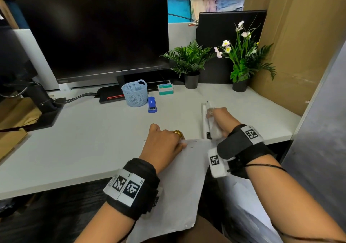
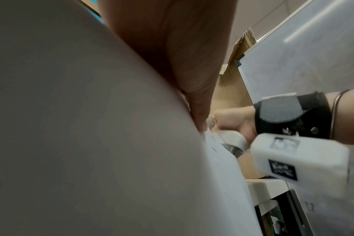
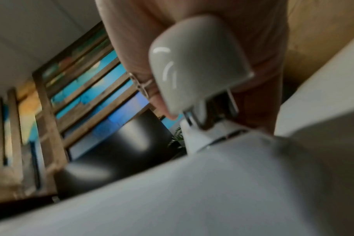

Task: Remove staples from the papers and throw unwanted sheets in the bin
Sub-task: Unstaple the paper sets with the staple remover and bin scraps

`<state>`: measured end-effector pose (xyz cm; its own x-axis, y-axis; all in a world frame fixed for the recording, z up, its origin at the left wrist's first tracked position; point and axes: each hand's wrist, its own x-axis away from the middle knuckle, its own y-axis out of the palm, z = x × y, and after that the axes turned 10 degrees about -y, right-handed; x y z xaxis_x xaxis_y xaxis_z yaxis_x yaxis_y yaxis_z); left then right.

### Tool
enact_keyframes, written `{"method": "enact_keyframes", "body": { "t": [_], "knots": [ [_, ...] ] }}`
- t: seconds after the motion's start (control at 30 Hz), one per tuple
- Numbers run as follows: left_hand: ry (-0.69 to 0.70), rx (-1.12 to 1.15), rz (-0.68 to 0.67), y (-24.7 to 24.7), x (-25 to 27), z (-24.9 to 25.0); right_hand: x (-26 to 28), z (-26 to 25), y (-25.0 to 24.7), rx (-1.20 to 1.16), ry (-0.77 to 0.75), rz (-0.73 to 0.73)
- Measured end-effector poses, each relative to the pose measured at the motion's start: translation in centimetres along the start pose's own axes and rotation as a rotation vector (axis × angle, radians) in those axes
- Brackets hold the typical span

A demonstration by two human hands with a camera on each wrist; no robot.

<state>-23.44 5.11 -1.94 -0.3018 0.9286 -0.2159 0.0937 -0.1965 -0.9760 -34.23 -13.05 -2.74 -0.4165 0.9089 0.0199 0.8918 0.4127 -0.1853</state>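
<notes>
Paper [image 1: 179, 177] overhangs desk edge [image 1: 56, 184] under left hand [image 1: 164, 147].

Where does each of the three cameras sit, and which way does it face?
Head: above the desk, looking down; both hands and wristbands show.
Left wrist: under the left hand, facing right at the right hand over the paper.
Right wrist: under the right hand, looking up past the staple remover.
Shared: all three show the staple remover and paper.
</notes>
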Motion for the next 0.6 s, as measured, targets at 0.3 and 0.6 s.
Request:
{"method": "enact_keyframes", "body": {
  "t": [0.3, 0.6],
  "knots": [
    [0.034, 0.029, -0.001, 1.8, -0.6, -0.2, -1.2, 1.3, -2.0, 0.868, -0.107, -0.041],
    [0.013, 0.195, 0.13, 2.3, -0.6, -1.7, 6.3, 1.7, -1.2, 0.61, -0.705, -0.351]
  ]
}}
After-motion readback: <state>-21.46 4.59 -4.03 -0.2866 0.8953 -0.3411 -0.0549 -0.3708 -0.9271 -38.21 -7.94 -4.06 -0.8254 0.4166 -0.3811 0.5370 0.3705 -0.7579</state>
